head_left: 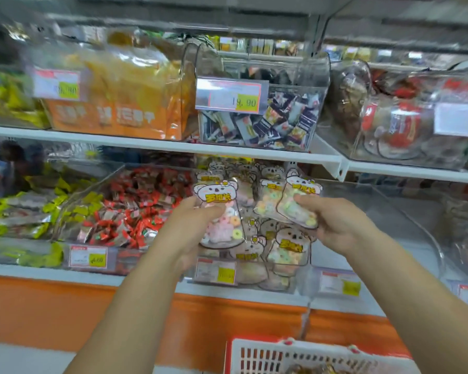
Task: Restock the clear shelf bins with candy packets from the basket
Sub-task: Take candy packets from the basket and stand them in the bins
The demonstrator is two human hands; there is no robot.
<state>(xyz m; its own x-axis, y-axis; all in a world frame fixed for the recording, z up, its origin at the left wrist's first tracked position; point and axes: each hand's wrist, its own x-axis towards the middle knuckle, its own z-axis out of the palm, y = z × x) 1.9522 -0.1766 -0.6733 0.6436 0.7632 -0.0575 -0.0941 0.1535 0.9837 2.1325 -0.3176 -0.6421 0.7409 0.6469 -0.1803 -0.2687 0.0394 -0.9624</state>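
My left hand (197, 225) grips a bear-shaped candy packet (222, 211) of pastel rings, held upright over a clear shelf bin (254, 282) on the lower shelf. My right hand (330, 220) pinches another bear candy packet (297, 203) just to the right, over the same bin. Several matching bear packets stand inside that bin. The red and white basket (268, 354) sits at the bottom edge, below my right forearm; its contents are mostly out of view.
Left of the bear bin are a bin of red-wrapped candies (130, 211) and one of yellow packets (25, 211). A clear bin (389, 238) lies to the right. The upper shelf (146, 143) holds more bins with price tags. An orange band runs below the lower shelf.
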